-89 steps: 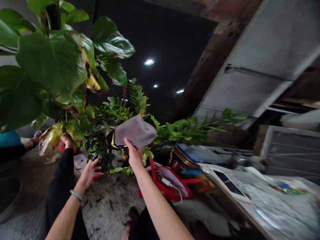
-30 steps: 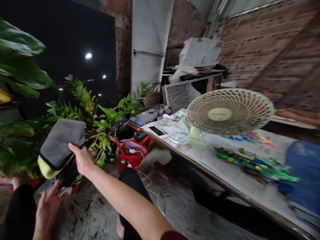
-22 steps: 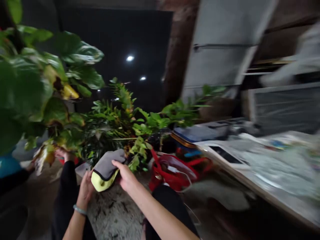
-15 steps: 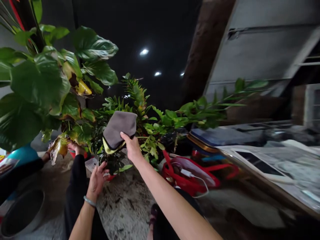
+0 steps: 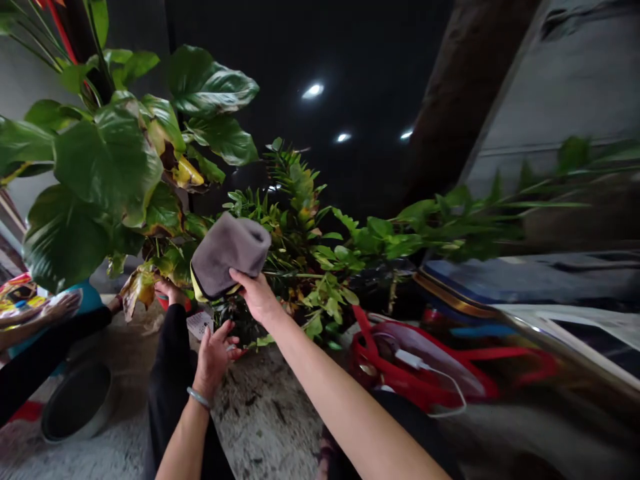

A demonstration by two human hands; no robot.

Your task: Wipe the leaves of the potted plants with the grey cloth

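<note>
My right hand (image 5: pixel 254 293) grips a folded grey cleaning cloth (image 5: pixel 227 257) with a yellow underside and dark edging, thumb on top. The cloth is held up in front of a leafy potted plant (image 5: pixel 295 200). Lower and to the left, my left hand (image 5: pixel 216 353) has its fingers apart and holds nothing; a grey-green bangle (image 5: pixel 199 398) circles that wrist. Just beyond the left hand lies a pale perforated piece (image 5: pixel 200 323). Large broad leaves (image 5: pixel 105 167), some yellowed and browned, hang at the left.
A red bag (image 5: pixel 425 367) with a white cable stands to the right, beside a cluttered table (image 5: pixel 560 313). At lower left is a grey basin (image 5: pixel 77 403). Another person's hand (image 5: pixel 63 307) shows at the far left. Rough floor (image 5: pixel 270 413) lies below.
The view has turned left, so the surroundings shift to the right. The cloth has moved left against the plants, and its right edge now curls over. My left hand's fingers are spread more.
</note>
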